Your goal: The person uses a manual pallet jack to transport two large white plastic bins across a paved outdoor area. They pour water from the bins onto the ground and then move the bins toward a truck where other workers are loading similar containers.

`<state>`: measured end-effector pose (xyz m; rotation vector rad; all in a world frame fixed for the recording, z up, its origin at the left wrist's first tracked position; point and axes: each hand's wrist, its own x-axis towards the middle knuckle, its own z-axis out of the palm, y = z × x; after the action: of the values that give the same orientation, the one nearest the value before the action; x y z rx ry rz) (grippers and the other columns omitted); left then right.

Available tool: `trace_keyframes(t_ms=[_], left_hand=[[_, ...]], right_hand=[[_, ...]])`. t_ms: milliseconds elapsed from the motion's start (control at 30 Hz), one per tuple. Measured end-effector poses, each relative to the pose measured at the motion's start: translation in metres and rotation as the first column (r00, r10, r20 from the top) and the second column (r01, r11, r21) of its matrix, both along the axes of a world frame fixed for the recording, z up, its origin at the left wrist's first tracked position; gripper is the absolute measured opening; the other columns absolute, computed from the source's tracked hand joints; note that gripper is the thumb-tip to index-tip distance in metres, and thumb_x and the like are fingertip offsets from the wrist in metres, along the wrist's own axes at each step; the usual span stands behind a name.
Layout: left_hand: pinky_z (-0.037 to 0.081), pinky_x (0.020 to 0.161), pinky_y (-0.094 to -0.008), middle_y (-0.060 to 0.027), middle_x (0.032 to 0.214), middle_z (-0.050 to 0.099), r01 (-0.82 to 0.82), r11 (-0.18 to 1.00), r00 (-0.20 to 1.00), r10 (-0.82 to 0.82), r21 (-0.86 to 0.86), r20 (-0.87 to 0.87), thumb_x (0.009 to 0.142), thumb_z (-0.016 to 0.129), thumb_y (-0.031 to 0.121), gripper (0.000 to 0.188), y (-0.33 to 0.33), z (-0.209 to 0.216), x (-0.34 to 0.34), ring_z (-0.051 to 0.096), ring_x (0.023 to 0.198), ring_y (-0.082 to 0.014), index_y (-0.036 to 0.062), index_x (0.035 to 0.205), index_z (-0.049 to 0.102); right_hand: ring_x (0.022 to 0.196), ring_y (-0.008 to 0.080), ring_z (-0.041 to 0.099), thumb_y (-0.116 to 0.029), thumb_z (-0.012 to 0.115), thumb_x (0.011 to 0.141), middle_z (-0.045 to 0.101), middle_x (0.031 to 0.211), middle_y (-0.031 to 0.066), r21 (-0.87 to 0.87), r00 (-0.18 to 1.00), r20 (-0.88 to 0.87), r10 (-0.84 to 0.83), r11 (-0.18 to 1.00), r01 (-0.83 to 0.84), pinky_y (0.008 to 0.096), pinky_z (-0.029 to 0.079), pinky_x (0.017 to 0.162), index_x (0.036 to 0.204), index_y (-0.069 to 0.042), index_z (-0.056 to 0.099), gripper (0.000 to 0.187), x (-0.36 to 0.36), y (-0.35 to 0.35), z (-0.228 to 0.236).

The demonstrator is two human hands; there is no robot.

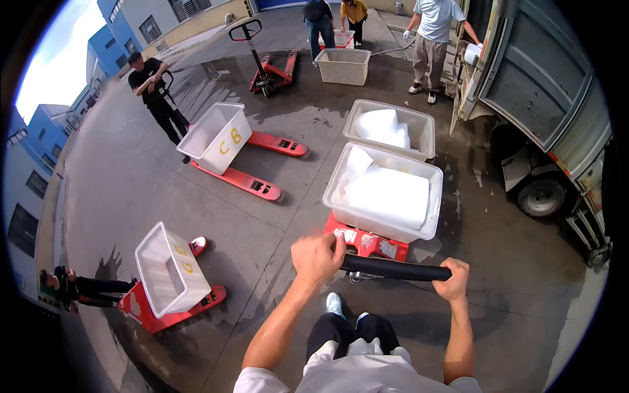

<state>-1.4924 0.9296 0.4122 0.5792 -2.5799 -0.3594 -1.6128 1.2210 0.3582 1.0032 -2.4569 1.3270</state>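
My left hand [317, 258] and my right hand [453, 279] are closed round the two ends of a black pallet jack handle [393, 268] in front of my body. Beyond the handle, the red pallet jack [367, 241] carries a white plastic tub [334, 200] holding large white blocks [388, 196] that look like ice. A second tub [422, 119] stands just behind it, with more white blocks [383, 126] inside. Most of the jack's forks are hidden under the tubs.
A truck with an open door [537, 72] stands at the right, a person [432, 39] beside it. To the left, two people stand by red pallet jacks carrying tubs [219, 141] [173, 272]. Another jack [265, 72], a tub [343, 67] and two people are farther back. Wet patches mark the concrete.
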Motion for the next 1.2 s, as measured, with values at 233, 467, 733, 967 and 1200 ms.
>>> trace_keyframes(t_ms=[233, 467, 733, 967, 1200], left_hand=[[0.045, 0.065, -0.0404, -0.0135, 0.056, 0.058, -0.02, 0.993, 0.979, 0.044, 0.12, -0.2, 0.072, 0.059, 0.018, 0.022, 0.033, -0.017, -0.002, 0.059, 0.057, -0.0313, 0.0037, 0.055, 0.058], [0.045, 0.069, -0.0373, -0.0121, 0.067, 0.057, 0.165, 0.826, 0.734, 0.262, 0.539, -0.626, 0.082, 0.055, 0.013, 0.014, 0.085, -0.028, 0.051, 0.058, 0.065, -0.0266, 0.0, 0.078, 0.055], [0.05, 0.075, -0.037, -0.0116, 0.091, 0.067, -0.438, 0.293, 0.577, 0.816, 0.85, 0.016, 0.086, 0.056, 0.02, 0.023, 0.158, -0.174, 0.303, 0.065, 0.083, -0.0248, 0.0038, 0.103, 0.057], [0.051, 0.054, -0.0298, -0.011, 0.074, 0.064, -0.043, -0.532, -0.283, 0.818, 0.846, 0.501, 0.085, 0.048, 0.004, 0.01, 0.399, -0.341, 0.573, 0.063, 0.06, -0.0175, -0.0001, 0.086, 0.057], [0.054, 0.05, -0.0334, -0.0133, 0.072, 0.063, 0.096, -0.601, -0.236, 0.76, 0.793, 0.605, 0.08, 0.045, -0.001, 0.011, 0.468, -0.433, 0.765, 0.062, 0.054, -0.0213, -0.0018, 0.088, 0.054]], right_hand=[[0.076, 0.0112, 0.052, -0.027, 0.074, 0.062, 0.055, 0.082, 0.0038, -0.117, 0.485, 0.742, 0.463, 0.802, -0.586, 0.025, 0.04, 0.068, 0.1, 0.001, 0.056, 0.051, -0.056, 0.023, 0.038], [0.09, 0.0186, 0.058, -0.034, 0.075, 0.072, 0.06, 0.095, 0.0098, 0.013, 0.132, 0.855, 0.501, 0.233, -0.972, 0.0338, 0.047, 0.082, 0.115, 0.005, 0.053, 0.063, -0.034, -0.12, 0.055], [0.035, 0.0194, 0.051, -0.027, 0.064, 0.074, 0.055, 0.052, 0.0109, 0.208, 0.295, 0.912, 0.284, 0.299, -0.931, 0.0314, 0.044, 0.036, 0.071, 0.001, 0.058, 0.028, -0.066, -0.198, 0.048], [0.039, 0.0166, 0.046, -0.015, 0.067, 0.07, 0.047, 0.049, 0.0064, 0.31, 0.328, 0.945, -0.016, 0.371, -0.875, 0.0308, 0.038, 0.04, 0.063, -0.001, 0.055, 0.019, 0.017, -0.15, 0.066], [0.043, 0.016, 0.047, -0.01, 0.067, 0.069, 0.046, 0.05, 0.0057, 0.308, 0.228, 0.928, -0.296, 0.262, -0.915, 0.03, 0.039, 0.044, 0.063, -0.001, 0.056, 0.015, 0.143, -0.045, -0.034]])
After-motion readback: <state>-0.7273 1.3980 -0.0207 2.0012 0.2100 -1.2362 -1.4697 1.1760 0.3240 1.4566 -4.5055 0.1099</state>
